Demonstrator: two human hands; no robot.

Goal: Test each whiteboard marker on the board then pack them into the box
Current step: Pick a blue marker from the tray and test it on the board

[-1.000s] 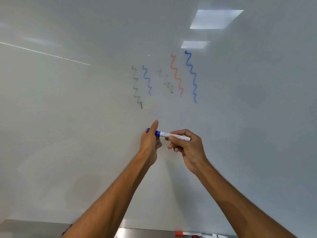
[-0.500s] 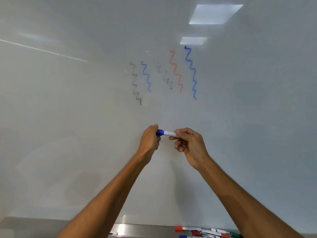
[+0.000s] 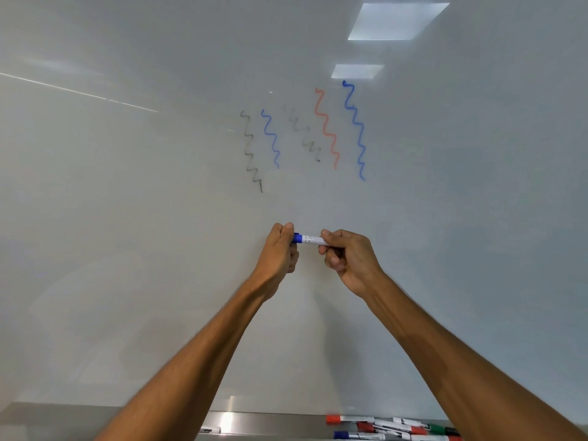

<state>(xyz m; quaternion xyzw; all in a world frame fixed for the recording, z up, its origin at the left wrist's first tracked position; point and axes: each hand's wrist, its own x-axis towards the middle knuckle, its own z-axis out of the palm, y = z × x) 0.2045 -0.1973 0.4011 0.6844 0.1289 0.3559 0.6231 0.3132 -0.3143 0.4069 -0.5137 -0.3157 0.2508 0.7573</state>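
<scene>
A blue whiteboard marker [image 3: 310, 239] lies level between my hands in front of the whiteboard [image 3: 127, 218]. My right hand [image 3: 350, 259] grips its white barrel. My left hand [image 3: 280, 249] is curled round the blue cap end, and most of the cap is hidden inside the fingers. Several wavy test lines mark the board above: a black line [image 3: 251, 151], a short blue line [image 3: 271, 138], a faint grey line [image 3: 305, 135], an orange line [image 3: 327, 128] and a long blue line [image 3: 356, 128].
A metal tray [image 3: 270, 423] runs along the board's bottom edge. Several markers [image 3: 391, 428] with red, blue and green caps lie on it at the lower right. No box is in view.
My left hand has closed over the blue cap end and the hands have drawn together, so less of the marker shows. The view has tilted down, revealing more of the tray.
</scene>
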